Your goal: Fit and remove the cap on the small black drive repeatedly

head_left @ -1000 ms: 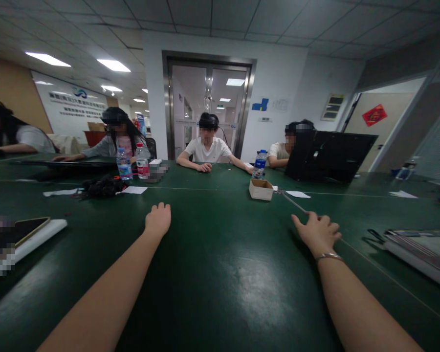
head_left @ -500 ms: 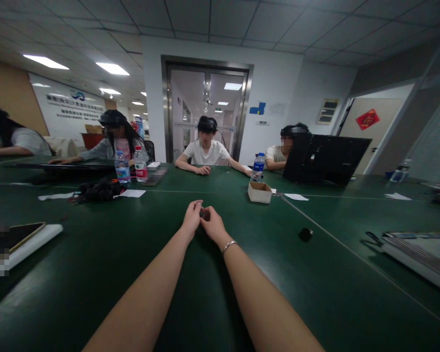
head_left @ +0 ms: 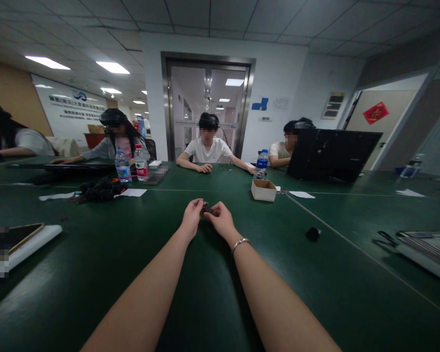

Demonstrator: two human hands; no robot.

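Note:
My left hand (head_left: 191, 216) and my right hand (head_left: 222, 220) meet over the middle of the green table (head_left: 220, 293), arms stretched forward. Both pinch a small dark object (head_left: 207, 210) between their fingertips; I cannot make out what it is. A silver bracelet (head_left: 240, 242) circles my right wrist. Another small black object (head_left: 312, 233) lies on the table to the right of my right hand, apart from it.
A small cardboard box (head_left: 263, 190) stands beyond my hands. Water bottles (head_left: 123, 165), a black tangled heap (head_left: 100, 188) and papers lie far left. An open laptop (head_left: 332, 155) stands far right, trays (head_left: 421, 249) at the right edge, a phone (head_left: 18, 235) left. Several people sit opposite.
A second ago my hands lay apart on the table, the right one reaching far right. They came together at the centre and now pinch the small dark object; a black piece stays where the right hand was.

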